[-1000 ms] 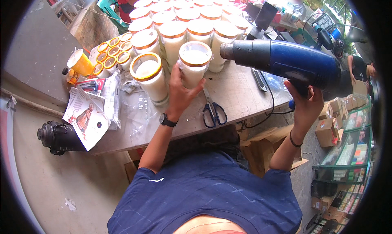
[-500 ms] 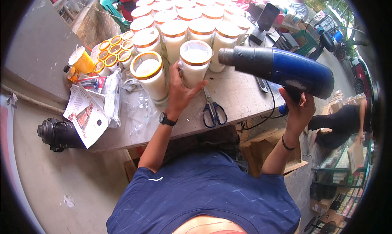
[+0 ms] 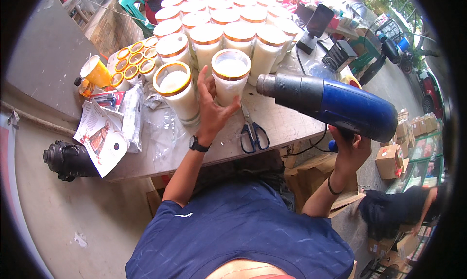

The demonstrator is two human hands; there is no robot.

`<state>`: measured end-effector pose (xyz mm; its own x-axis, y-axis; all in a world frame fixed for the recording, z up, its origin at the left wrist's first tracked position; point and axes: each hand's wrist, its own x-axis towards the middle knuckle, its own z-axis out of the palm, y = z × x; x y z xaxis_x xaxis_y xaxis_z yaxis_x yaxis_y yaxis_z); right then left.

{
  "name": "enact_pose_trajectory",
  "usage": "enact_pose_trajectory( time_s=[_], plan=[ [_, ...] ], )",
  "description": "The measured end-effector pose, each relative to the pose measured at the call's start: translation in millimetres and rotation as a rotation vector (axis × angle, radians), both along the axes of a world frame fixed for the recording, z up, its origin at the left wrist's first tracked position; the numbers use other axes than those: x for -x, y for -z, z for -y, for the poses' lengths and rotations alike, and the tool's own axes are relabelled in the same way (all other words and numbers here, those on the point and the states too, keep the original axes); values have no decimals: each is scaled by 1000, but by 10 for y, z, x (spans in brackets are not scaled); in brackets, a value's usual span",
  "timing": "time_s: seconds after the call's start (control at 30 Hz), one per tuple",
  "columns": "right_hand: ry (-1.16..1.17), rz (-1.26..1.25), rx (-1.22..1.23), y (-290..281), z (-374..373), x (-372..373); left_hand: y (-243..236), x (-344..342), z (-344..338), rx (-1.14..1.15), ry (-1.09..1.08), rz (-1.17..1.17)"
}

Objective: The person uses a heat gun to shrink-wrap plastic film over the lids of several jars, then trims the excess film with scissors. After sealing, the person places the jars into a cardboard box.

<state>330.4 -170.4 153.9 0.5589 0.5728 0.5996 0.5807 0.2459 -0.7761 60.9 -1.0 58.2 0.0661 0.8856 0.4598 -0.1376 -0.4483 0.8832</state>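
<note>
In my right hand [image 3: 351, 150] is a blue and black heat gun [image 3: 335, 103], held by its handle, its nozzle pointing left close to a tall white candle glass [image 3: 229, 86] with a gold rim. My left hand [image 3: 215, 111] is around the lower part of that glass, fingers on its left side and thumb at the front right. The glass looks wrapped in clear film. Just left of my fingers stands another gold-rimmed candle glass [image 3: 177, 96]. Dark-handled scissors [image 3: 254, 133] lie on the table [image 3: 287, 128] between my hands.
Several gold-rimmed candle glasses [image 3: 206, 35] stand in rows behind, with smaller yellow-rimmed ones [image 3: 130, 72] at left. A yellow cup [image 3: 95, 70], printed papers [image 3: 102, 138] and clear plastic [image 3: 168, 138] lie leftward. A co-worker [image 3: 396, 208] is among cardboard boxes [image 3: 389, 162] at right.
The heat gun has dropped a little and its rear end tilts lower. My left fingers have loosened slightly and shifted around the glass. The co-worker at right has moved lower in view.
</note>
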Motion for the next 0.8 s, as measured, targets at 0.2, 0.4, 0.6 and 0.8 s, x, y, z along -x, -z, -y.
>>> enact_pose_trajectory(
  time_s=[0.2, 0.4, 0.6, 0.8],
  plan=[
    [22, 29, -7, -57, 13, 92, 48, -36, -18, -167, -188, -292],
    [70, 76, -50, -142, -80, 120, 88, -46, -39, -66, -130, -164],
    [105, 112, -34, -265, -164, 171, 117, -29, -58, -80, -171, -229],
    [-1, 60, 20, -190, -106, 138, 96, -9, -41, -93, -204, -292]
  ],
)
